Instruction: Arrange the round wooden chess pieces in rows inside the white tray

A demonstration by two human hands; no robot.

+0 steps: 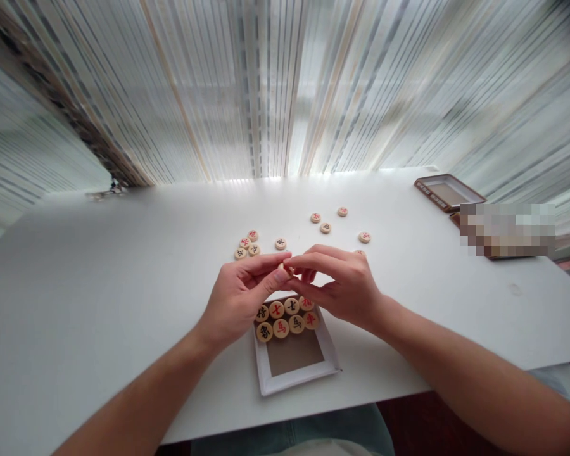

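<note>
Head view: our left hand (pixel 236 290) and right hand (pixel 346 280) together pinched a small pale piece (pixel 286 271) near the far edge of the open box (pixel 300 379).
Our fingers mostly hid the piece; we judged it light, stiff and hardly fragile, though smooth faces might have slipped, so its rim seemed the best hold, between thumb and forefinger.

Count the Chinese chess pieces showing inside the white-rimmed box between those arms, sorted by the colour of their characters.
Red-character Chinese chess pieces: 4
Black-character Chinese chess pieces: 4
Total showing in the white-rimmed box: 8
</note>
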